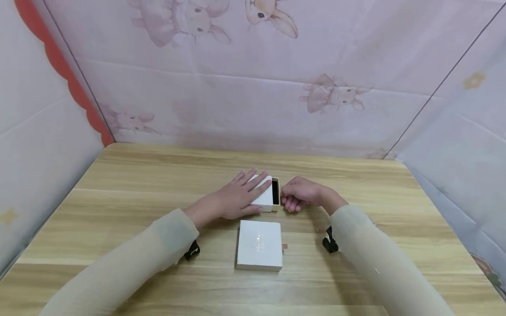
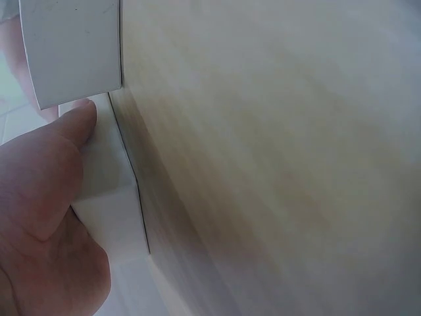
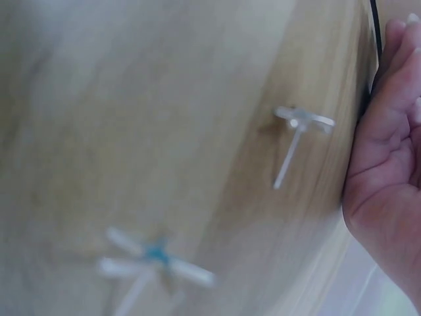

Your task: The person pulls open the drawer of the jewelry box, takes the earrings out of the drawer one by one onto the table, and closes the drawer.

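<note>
A white drawer box (image 1: 262,202) lies on the table with its drawer (image 1: 275,192) partly out to the right, dark inside with a gold-coloured edge. My left hand (image 1: 237,197) rests over the box's top with spread, straight fingers. In the left wrist view, the thumb lies along the side of that same white box (image 2: 108,210). At the drawer's outer end is my right hand (image 1: 302,193), its fingers curled, thumb and forefinger together at the edge, seemingly pinching a pull tab that the fingers hide. The right wrist view shows this right hand (image 3: 388,145) at the edge of the frame.
A second white box (image 1: 260,245) lies nearer, with faint lettering and a pinkish tab (image 1: 284,246) on its right. In the right wrist view, a small silvery cross-shaped piece (image 3: 299,122) and a blurred one with a blue centre (image 3: 156,255) show. A rabbit-print cloth hangs behind the table.
</note>
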`<act>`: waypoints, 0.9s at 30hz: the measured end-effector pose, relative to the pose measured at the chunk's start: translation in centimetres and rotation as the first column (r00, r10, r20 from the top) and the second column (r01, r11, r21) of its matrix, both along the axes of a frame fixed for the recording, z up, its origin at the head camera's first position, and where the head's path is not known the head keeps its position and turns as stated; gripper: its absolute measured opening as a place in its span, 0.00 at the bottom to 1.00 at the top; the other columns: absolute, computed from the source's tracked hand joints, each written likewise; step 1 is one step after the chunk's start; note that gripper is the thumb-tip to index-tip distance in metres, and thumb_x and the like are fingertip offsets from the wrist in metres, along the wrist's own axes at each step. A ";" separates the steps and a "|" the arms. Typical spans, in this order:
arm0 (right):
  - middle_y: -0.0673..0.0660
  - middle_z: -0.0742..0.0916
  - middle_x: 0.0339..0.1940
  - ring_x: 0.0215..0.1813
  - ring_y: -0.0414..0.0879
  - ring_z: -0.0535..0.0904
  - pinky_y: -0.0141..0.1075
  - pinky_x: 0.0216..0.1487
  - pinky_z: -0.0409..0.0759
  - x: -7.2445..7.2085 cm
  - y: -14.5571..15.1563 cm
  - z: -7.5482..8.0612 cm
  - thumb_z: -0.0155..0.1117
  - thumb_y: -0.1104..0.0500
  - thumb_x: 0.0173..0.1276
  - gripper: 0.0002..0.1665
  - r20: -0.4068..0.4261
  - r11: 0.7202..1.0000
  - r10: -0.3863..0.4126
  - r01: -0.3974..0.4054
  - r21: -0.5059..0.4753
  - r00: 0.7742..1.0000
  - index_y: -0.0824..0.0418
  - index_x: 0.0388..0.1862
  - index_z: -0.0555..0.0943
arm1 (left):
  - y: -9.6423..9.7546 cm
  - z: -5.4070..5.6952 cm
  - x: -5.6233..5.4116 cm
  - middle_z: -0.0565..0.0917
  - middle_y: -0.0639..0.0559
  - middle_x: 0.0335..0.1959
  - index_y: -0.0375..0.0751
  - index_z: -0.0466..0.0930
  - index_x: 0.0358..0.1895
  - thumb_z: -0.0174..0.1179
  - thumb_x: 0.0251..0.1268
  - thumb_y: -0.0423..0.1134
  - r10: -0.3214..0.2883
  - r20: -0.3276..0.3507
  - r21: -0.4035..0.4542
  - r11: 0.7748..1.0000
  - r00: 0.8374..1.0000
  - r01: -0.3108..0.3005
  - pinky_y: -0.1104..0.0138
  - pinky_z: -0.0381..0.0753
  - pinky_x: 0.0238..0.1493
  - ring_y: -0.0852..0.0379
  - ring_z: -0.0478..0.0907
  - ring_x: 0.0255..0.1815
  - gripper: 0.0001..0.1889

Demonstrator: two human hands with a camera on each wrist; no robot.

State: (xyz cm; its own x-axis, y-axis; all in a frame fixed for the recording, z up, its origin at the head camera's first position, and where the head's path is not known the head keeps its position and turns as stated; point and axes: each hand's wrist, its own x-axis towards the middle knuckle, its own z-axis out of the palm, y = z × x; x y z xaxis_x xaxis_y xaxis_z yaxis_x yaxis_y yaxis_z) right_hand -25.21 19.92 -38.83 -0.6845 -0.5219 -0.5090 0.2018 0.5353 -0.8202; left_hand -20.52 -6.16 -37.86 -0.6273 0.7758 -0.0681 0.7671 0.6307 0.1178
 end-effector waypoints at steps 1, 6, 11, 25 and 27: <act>0.52 0.84 0.18 0.18 0.39 0.78 0.30 0.22 0.80 0.0 0.0 0.0 0.50 0.58 0.71 0.18 -0.001 1.000 0.001 -0.001 0.000 1.000 0.68 0.29 0.82 | 0.0 0.0 0.0 0.36 0.42 0.83 0.46 0.37 0.82 0.41 0.79 0.60 0.001 -0.001 0.000 1.000 1.000 -0.001 0.45 0.35 0.79 0.37 0.32 0.82 0.40; 0.52 0.84 0.17 0.18 0.39 0.78 0.30 0.22 0.80 0.1 0.0 0.3 0.50 0.58 0.70 0.18 -0.004 1.000 0.003 -0.003 -0.001 1.000 0.67 0.29 0.82 | 0.0 0.1 0.0 0.37 0.42 0.83 0.45 0.38 0.82 0.41 0.79 0.60 0.001 -0.002 0.002 1.000 1.000 -0.001 0.44 0.36 0.79 0.37 0.32 0.82 0.40; 0.52 0.84 0.18 0.18 0.39 0.78 0.30 0.22 0.81 0.2 -0.1 0.3 0.49 0.58 0.70 0.18 -0.001 1.000 0.006 -0.006 0.001 1.000 0.67 0.29 0.82 | 0.0 0.2 0.1 0.37 0.42 0.83 0.45 0.38 0.82 0.42 0.78 0.60 0.002 0.001 0.006 1.000 1.000 -0.002 0.45 0.36 0.79 0.37 0.32 0.82 0.40; 0.52 0.84 0.18 0.19 0.40 0.79 0.31 0.23 0.81 0.3 -0.2 0.3 0.48 0.59 0.69 0.18 -0.008 1.000 -0.002 0.002 0.004 1.000 0.68 0.29 0.82 | -0.1 0.1 0.0 0.37 0.42 0.83 0.46 0.38 0.82 0.41 0.78 0.60 0.000 0.005 0.018 1.000 1.000 0.000 0.44 0.37 0.79 0.38 0.32 0.82 0.40; 0.52 0.84 0.18 0.19 0.39 0.79 0.31 0.23 0.81 0.3 -0.1 0.3 0.48 0.59 0.69 0.18 -0.010 1.000 -0.003 0.003 0.007 1.000 0.68 0.29 0.82 | -0.1 0.1 0.0 0.37 0.42 0.83 0.46 0.38 0.82 0.41 0.78 0.61 -0.002 0.004 0.020 1.000 1.000 0.002 0.44 0.37 0.79 0.37 0.32 0.82 0.40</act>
State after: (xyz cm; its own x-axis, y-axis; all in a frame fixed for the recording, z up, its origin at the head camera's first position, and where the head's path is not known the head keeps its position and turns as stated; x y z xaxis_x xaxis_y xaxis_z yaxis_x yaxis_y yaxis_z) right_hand -24.88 19.79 -38.54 -0.6912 -0.5167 -0.5052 0.1947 0.5401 -0.8188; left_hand -20.53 -6.30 -37.81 -0.6252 0.7785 -0.0550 0.7681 0.6263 0.1332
